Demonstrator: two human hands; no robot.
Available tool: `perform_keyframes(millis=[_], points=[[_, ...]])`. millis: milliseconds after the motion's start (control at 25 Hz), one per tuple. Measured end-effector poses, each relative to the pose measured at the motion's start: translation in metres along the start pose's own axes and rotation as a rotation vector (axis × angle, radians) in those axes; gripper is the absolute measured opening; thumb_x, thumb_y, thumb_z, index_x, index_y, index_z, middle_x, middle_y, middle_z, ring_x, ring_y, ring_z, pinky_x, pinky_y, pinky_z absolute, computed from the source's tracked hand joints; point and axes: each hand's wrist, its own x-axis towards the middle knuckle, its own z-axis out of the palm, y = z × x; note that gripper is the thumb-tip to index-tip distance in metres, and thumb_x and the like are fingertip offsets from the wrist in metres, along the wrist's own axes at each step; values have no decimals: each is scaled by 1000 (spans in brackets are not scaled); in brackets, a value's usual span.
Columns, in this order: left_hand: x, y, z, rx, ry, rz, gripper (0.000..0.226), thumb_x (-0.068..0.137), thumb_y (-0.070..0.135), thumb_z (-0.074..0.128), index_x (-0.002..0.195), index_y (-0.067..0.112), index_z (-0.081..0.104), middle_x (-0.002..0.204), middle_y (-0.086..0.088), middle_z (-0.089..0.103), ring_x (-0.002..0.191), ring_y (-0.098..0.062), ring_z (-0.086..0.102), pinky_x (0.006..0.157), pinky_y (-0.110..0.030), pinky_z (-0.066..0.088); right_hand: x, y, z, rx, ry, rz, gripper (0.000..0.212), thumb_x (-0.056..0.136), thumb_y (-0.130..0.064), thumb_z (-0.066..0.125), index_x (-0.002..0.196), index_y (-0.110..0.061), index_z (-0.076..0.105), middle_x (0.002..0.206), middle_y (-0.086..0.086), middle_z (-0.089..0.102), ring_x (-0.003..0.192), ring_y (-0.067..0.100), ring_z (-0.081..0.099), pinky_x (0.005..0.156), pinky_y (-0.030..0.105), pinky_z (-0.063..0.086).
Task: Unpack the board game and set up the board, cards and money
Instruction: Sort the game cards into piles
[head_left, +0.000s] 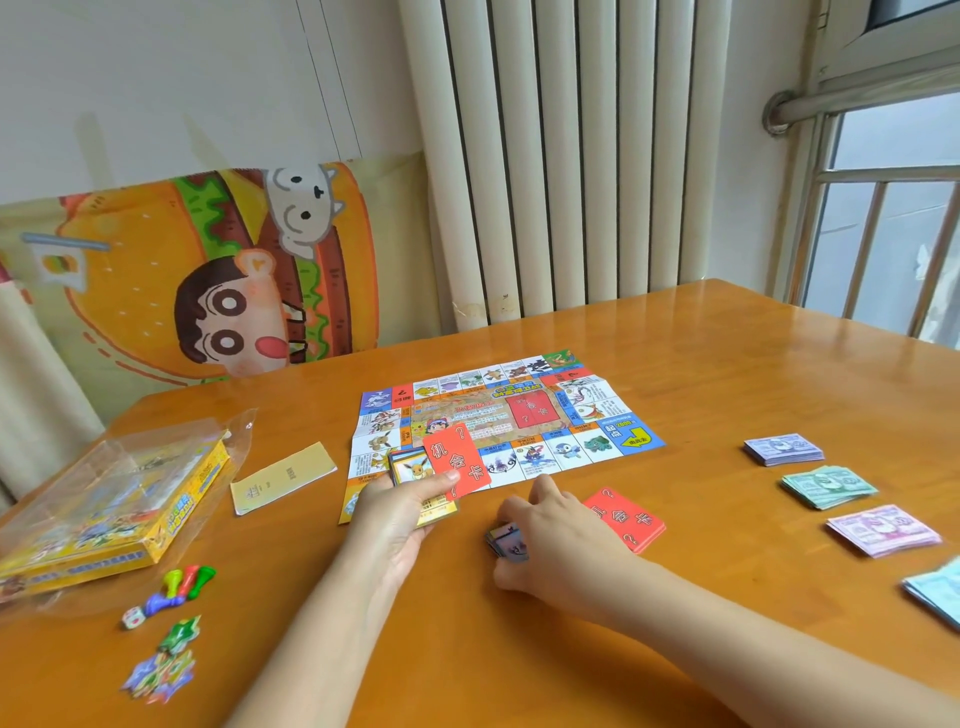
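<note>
Bright daylight from window (893, 228) at right, table (727, 374) glare, edges soft, wide-angle bending

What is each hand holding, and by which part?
The left hand holds a card stack by its near end, thumb on top. The right hand grips a small card pile by its edges.

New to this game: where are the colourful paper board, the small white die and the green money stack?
Colourful paper board (483, 415): head view, printed centre.
Small white die (132, 618): head view, top face.
Green money stack (826, 486): head view, top note.
</note>
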Motion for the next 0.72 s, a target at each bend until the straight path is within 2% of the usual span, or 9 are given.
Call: perform_keyframes(millis=[120,240,360,480,600,720], points=[[0,0,0,-15,4,-5,26,75,-9,69,86,12,59,65,1,71,71,-18,65,62,-29,48,3,3,3,47,57,-9,39,85,-40,59,116,-18,50,116,5,41,105,24,47,77,30,40],[-4,0,3,-35,-12,8,25,76,-8,69,88,13,60,66,2,72,73,-18,66,64,-29,48,3,9,3,122,166,-32,37,92,-46,53,113,-16,52,112,2,41,101,20,48,77,28,38],[-10,3,6,1,-80,58,24,75,-6,70,88,14,65,76,0,74,74,-16,69,65,-28,50,4,18,-15,468,384,-28,26,98,-44,44,98,-20,56,93,-8,49,77,4,51,62,17,34],[-20,-1,14,140,-269,76,25,75,-6,68,94,10,68,89,-9,74,81,-21,71,67,-28,53,4,26,-30,906,276,-34,18,87,-36,65,78,-21,62,68,-12,62,59,-1,57,56,13,39],[-29,-7,22,159,-371,-41,23,79,-9,63,99,3,65,93,-15,72,81,-27,69,68,-33,58,7,37,-36,913,160,-8,23,85,-21,71,64,-19,62,53,-11,59,47,0,49,51,15,36],[-35,-5,27,-76,-420,-272,21,89,-9,43,102,-7,60,88,-23,68,77,-32,67,65,-37,59,11,72,-59,864,155,88,27,89,-25,66,63,-16,67,55,-3,53,52,11,39,52,24,30]])
